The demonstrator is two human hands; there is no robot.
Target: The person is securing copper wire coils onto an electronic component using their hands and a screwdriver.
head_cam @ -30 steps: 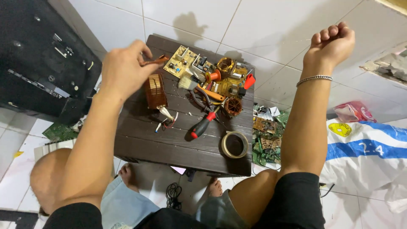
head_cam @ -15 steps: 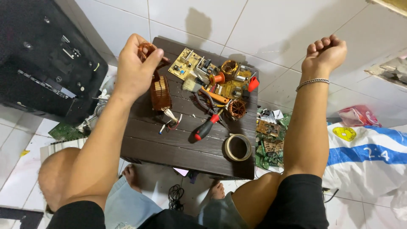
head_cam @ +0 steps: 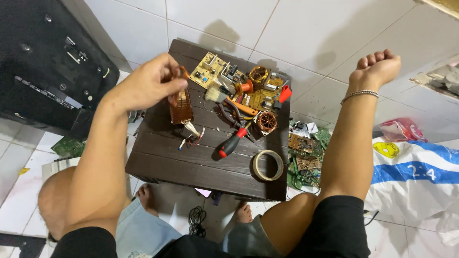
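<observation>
left hand (head_cam: 148, 86): fingers pinching a small orange part over table's (head_cam: 191, 167) far-left corner, above transformer (head_cam: 180, 107) | right hand (head_cam: 377, 67): clenched fist, raised beyond right edge, empty

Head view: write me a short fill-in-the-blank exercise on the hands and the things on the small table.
1. The left hand pinches something small above the copper-coloured ____.
2. The right hand, closed in a ____, holds nothing.
3. The roll of tape lies near the table's ____ corner, front right.
4. The screwdriver on the dark table has a red and ____ handle.

Missing words: transformer; fist; near; black
</observation>
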